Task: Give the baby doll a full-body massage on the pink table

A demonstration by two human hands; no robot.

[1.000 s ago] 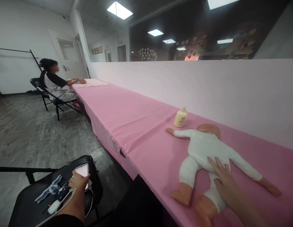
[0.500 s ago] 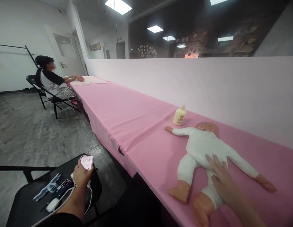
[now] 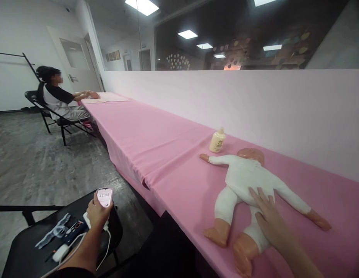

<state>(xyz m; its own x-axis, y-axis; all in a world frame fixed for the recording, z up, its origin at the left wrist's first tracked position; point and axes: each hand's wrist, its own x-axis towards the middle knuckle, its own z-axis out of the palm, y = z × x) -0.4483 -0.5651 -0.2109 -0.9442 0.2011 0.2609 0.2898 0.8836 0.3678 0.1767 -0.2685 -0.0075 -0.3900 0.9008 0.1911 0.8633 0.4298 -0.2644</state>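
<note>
My feed: left hand (image 3: 97, 212) curled round smartphone (image 3: 105, 197) above chair (image 3: 19, 253), screen up, likely for reading. Right hand (image 3: 269, 218) spread, gripping nothing, rests on baby doll (image 3: 243, 175) on the surface (image 3: 179, 170), perhaps steadying it.

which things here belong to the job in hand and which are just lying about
In hand:
- phone, held in the left hand
- doll, under the right hand

Apparently just lying about:
- pump bottle, standing near the doll
- small white object, on the chair
</note>
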